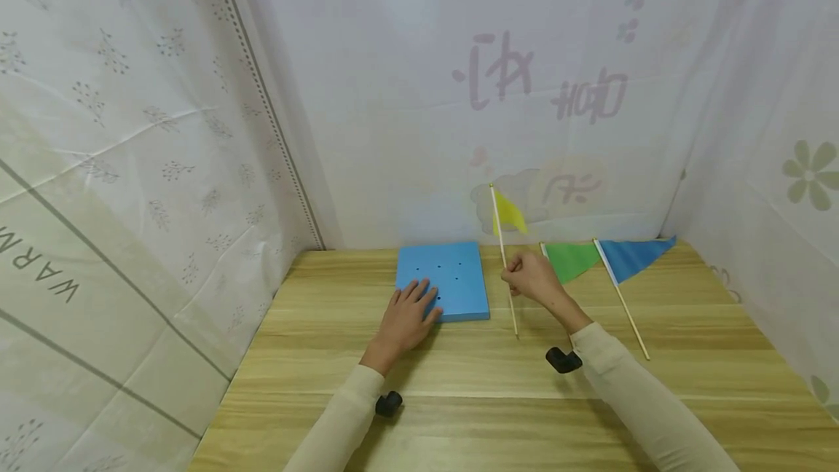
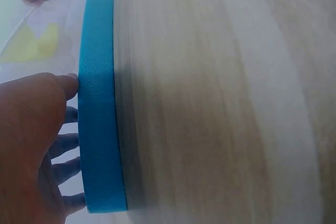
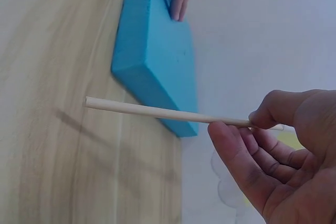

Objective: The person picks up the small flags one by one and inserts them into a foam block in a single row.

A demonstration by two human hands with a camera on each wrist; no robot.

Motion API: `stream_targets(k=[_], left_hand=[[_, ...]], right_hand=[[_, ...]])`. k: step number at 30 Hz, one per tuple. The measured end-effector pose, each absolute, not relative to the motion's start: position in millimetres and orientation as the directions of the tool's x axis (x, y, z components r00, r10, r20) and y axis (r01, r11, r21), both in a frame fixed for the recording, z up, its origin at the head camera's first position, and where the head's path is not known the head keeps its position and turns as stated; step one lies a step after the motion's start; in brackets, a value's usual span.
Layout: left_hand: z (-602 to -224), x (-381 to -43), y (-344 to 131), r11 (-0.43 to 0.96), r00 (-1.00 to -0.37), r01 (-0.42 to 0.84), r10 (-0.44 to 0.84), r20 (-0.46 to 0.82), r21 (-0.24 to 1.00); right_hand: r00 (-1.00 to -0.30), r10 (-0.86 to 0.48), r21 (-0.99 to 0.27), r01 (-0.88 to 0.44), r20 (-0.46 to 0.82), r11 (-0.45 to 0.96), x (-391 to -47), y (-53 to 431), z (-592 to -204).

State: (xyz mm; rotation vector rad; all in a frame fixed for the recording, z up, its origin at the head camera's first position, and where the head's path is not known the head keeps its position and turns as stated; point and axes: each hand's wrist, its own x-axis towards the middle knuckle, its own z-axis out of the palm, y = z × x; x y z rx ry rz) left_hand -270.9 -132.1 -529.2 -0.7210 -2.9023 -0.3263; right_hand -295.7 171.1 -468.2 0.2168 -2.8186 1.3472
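Note:
My right hand [image 1: 532, 279] pinches the wooden stick of a small yellow flag [image 1: 507, 213] between thumb and fingers. The flag stands nearly upright, just right of a blue foam block [image 1: 468, 297]. In the right wrist view the bare lower end of the stick [image 3: 142, 109] points out from the fingers over the table. Several small dark holes dot the block's top. With fingers spread, my left hand [image 1: 408, 319] rests on the block's front left part. From the left wrist, the fingertips show on the block's top face, above its thick side [image 2: 100, 108].
Right of my right hand lie a green flag [image 1: 572, 261] and a blue flag [image 1: 634, 259], the blue one's stick slanting toward me. The wood-grain table [image 1: 472, 414] meets a printed curtain [image 1: 393, 130] at the back, with more curtain at both sides.

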Motion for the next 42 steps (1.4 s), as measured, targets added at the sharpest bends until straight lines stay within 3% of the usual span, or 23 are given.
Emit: stream_targets(k=[10,21,42], left_hand=[[-528,-273,-135,0.864,-0.884,0.466,0.449,0.128,0.192],[-532,-274,-136,0.854,-0.881,0.473,0.455,0.131,0.215],[-530,-272,-137,0.84,-0.872,0.489,0.464,0.158,0.236]], right_hand=[[-0.986,-0.129,-0.776,-0.164,0.107,0.609,-300,161,-458],[-0.981,-0.12,-0.737,-0.194,0.153,0.647,-308,150,-447],[-0.968,-0.123,-0.782,-0.249,0.219,0.572,-324,126,-427]])
